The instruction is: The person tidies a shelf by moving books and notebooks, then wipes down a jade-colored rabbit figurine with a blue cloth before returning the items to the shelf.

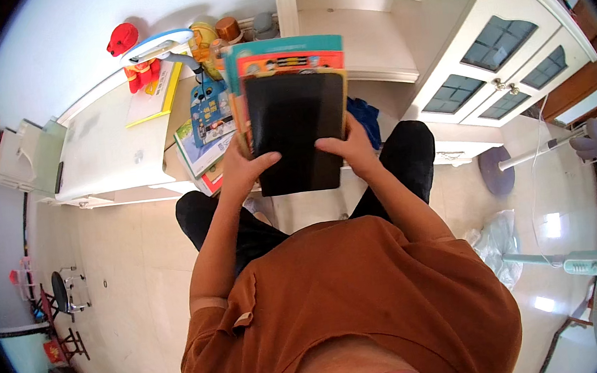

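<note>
The left hand (243, 169) and right hand (352, 151) are gripping a stack of books (288, 79) by its lower side edges, thumbs pressing on the black tablet (296, 129) fronting the stack. The stack is being held upright just in front of the white desk (105, 151). Picture books (204, 141) are lying on the desk's near corner, beside the stack.
</note>
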A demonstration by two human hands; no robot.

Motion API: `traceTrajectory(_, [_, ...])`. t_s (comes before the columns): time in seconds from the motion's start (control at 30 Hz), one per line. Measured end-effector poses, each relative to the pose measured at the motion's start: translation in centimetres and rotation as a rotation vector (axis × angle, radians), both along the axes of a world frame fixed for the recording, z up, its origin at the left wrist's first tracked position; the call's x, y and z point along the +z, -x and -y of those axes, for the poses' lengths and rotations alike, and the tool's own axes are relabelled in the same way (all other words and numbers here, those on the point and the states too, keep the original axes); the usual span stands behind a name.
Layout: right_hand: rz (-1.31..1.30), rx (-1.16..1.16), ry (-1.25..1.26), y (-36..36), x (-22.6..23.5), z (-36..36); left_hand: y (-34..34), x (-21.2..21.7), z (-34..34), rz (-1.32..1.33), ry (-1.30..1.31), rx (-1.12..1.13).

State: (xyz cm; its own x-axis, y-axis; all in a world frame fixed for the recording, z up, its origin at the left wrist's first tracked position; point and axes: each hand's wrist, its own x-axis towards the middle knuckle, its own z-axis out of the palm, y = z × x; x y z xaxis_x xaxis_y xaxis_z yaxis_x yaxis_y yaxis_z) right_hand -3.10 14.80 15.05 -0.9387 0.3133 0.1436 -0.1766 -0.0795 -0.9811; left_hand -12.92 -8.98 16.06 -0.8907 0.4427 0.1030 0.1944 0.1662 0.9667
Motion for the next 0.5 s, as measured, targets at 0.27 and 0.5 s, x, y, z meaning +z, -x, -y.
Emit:
traceTrajectory(0.27, [0.13,-0.158,0.477,-1.2,4.9,-8.2,4.0,5.3,-12.8,0.379,-0.135,-0.322])
traceTrajectory(0.5, [0.058,-0.187,0.67,4.3,5.7,-14.1,7.5,5.1,-17.3,0.533,-0.333,-0.294])
